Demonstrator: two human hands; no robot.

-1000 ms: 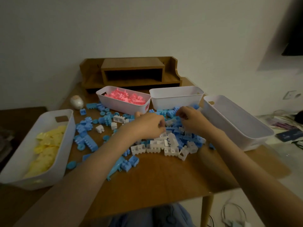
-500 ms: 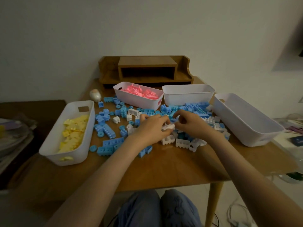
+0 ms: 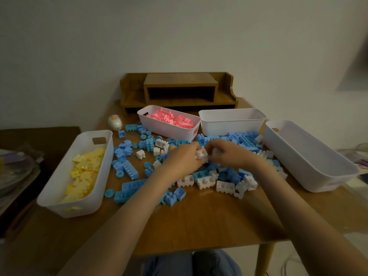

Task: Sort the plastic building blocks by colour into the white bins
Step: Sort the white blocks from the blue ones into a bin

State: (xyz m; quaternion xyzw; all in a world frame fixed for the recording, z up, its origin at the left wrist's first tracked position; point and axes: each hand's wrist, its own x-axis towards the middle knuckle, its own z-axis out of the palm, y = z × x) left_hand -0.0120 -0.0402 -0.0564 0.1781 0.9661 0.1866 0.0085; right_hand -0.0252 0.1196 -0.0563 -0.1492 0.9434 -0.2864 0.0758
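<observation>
Blue blocks (image 3: pixel 127 170) and white blocks (image 3: pixel 207 183) lie scattered over the wooden table (image 3: pixel 199 222). My left hand (image 3: pixel 182 158) and my right hand (image 3: pixel 229 154) meet above the middle of the pile, both closed on a joined clump of white blocks (image 3: pixel 201 155). A white bin on the left (image 3: pixel 108 140) holds yellow blocks. The rear left bin (image 3: pixel 169 132) holds pink blocks. The rear right bin (image 3: pixel 231 124) and the long right bin (image 3: pixel 310 168) show no blocks inside.
A wooden shelf unit (image 3: pixel 179 90) stands at the back against the wall. A small white egg-shaped object (image 3: pixel 115 122) sits beside the pink bin. A dark side table with clutter (image 3: pixel 18 166) is at the left. My knees show under the table's front edge.
The view has shifted, so the table sits further right in frame. Both hands stayed together over the pile and now hold a white clump lifted between them.
</observation>
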